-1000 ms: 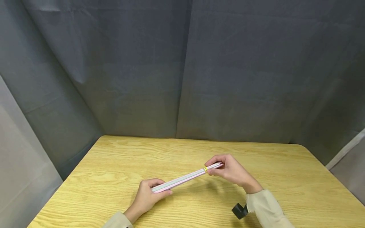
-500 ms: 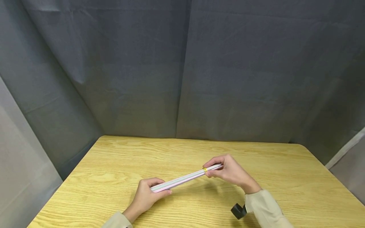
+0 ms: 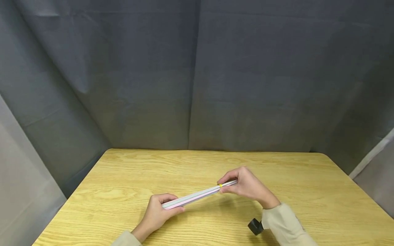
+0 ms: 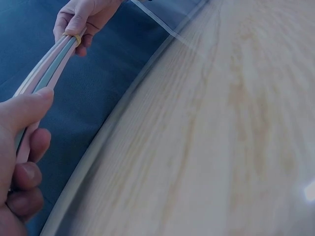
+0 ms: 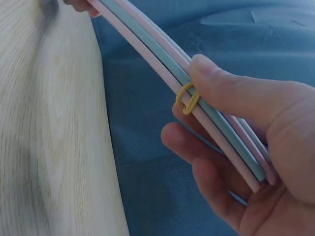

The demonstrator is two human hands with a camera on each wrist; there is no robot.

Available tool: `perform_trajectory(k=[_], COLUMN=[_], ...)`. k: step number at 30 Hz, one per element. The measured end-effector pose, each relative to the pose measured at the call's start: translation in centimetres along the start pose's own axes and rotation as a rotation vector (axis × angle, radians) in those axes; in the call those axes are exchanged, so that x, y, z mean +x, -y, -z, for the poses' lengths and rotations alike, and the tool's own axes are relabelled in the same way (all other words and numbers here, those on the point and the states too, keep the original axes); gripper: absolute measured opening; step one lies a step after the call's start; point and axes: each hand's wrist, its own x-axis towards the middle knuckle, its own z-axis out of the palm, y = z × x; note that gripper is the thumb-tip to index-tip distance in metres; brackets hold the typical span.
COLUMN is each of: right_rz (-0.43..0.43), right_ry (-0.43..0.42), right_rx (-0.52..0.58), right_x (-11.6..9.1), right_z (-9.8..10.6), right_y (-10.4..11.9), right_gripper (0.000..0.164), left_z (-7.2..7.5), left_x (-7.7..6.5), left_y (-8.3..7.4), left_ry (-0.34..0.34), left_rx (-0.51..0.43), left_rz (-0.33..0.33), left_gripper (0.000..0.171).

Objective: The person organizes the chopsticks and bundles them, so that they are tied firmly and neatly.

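Observation:
A bundle of long, thin pink and pale green straw-like sticks [image 3: 194, 197] is held above the table, its right end higher in the head view. A yellow rubber band [image 5: 189, 100] is looped round it near that end. My left hand [image 3: 158, 210] grips the other end between thumb and fingers. With thumb and fingers, my right hand [image 3: 247, 186] pinches the bundle at the rubber band. In the right wrist view the stick ends lie against the right palm. Both hands also show in the left wrist view, on either side of the bundle's middle.
The wood-grain table [image 3: 129, 167] spreads beneath the hands. Dark grey curtains [image 3: 147, 75] hang behind it and at its sides. A small black device [image 3: 255, 226] is at the right sleeve [image 3: 283, 222].
My right hand has shifted slightly left, and the banded end of the bundle sits a little lower. The left hand stays nearly where it was. The head view has turned slightly.

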Motion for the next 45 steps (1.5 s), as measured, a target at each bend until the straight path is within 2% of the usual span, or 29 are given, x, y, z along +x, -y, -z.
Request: perform_trajectory(k=[8, 15, 20, 26, 29, 35, 39, 45], right_rz=[0.054, 0.153, 0.192, 0.139, 0.102, 0.083, 0.086, 0.136], right_ry=[-0.019, 0.027, 0.072, 0.154, 0.187, 0.193, 0.186, 0.142], right_rx=[-0.094, -0.197, -0.200, -0.193, -0.218, -0.212, -0.190, -0.223], right_x=[0.2, 0.0, -0.1, -0.3, -0.6, -0.7, -0.7, -0.6], right_z=[-0.4, -0.6, -0.7, 0.4, 1.1, 1.5, 1.4, 0.9], right_y=[0.1, 0.1, 0.3, 0.3, 0.4, 0.8, 0.8, 0.8], right_gripper=[0.020, 0.018, 0.021, 0.033, 0.030, 0.010, 0.009, 0.009], left_z=[0.1, -0.2, -0.2, -0.3, -0.3, -0.4, -0.6, -0.6], left_x=[0.1, -0.1, -0.2, 0.0, 0.0, 0.0, 0.1, 0.0], left_y=[-0.1, -0.3, -0.3, -0.4, -0.4, -0.3, -0.2, 0.0], left_ry=[0.016, 0.031, 0.029, 0.035, 0.038, 0.040, 0.041, 0.028], left_rx=[-0.010, -0.002, 0.006, 0.027, 0.021, 0.002, -0.010, -0.049], left_rz=[-0.030, 0.025, 0.035, 0.011, 0.022, 0.023, 0.025, 0.042], left_gripper=[0.025, 0.026, 0.026, 0.026, 0.026, 0.026, 0.025, 0.024])
